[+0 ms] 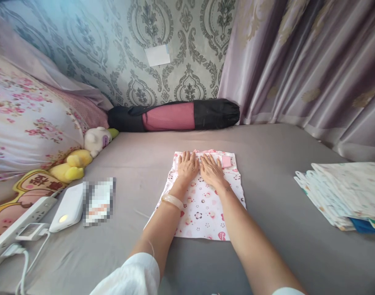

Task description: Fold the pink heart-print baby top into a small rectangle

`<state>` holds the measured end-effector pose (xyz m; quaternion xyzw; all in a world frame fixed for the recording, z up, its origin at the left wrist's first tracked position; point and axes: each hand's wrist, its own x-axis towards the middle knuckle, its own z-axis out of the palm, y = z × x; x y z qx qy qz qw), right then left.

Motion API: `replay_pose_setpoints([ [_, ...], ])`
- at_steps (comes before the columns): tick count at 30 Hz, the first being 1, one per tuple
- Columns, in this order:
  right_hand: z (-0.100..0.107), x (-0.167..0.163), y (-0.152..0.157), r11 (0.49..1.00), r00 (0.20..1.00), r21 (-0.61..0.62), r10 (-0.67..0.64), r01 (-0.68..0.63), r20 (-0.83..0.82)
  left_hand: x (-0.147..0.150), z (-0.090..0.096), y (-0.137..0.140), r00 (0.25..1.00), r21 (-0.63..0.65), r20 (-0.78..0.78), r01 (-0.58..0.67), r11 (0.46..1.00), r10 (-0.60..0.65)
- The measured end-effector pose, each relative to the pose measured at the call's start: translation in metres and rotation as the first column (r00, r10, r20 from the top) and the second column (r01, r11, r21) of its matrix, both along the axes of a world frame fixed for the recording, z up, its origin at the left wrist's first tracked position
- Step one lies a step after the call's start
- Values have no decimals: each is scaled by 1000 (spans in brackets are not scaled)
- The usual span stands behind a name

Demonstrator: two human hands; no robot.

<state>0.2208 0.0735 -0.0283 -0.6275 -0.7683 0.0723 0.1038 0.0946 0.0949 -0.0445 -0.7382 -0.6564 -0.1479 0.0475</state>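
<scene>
Head view: a flower-printed long-sleeved top (202,211) is laid out on the grey bedsheet (129,164), in front of the person. Its upper part is pressed by the left hand (188,166) and the right hand (211,170) — both palms down, fingers extended, nothing grasped. A sleeve with a pink cuff (227,161) appears to be folded inward, so that step is judged done; the body is not yet doubled over — seemingly what is left. Well apart, at right, cloths (353,192) are stacked.
</scene>
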Motion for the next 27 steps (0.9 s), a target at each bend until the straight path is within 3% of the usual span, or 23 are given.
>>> replay_pose_setpoints([
  [5,-3,5,-1,987,993,106,-117,118,-10,-7,-2,-1,995,56,20,-104,993,103],
  [14,-9,8,1,980,982,66,-188,186,26,-9,1,-1,989,-80,8,-148,986,149],
  [18,-5,7,0,976,976,48,-214,212,31,-11,-2,-2,986,-18,32,-162,987,163],
  [21,-4,8,-1,944,945,57,-326,325,17,-14,-5,-2,975,30,44,-219,975,217],
  [27,-5,11,0,919,921,57,-389,389,-4,-17,-6,-3,968,15,43,-246,969,246],
])
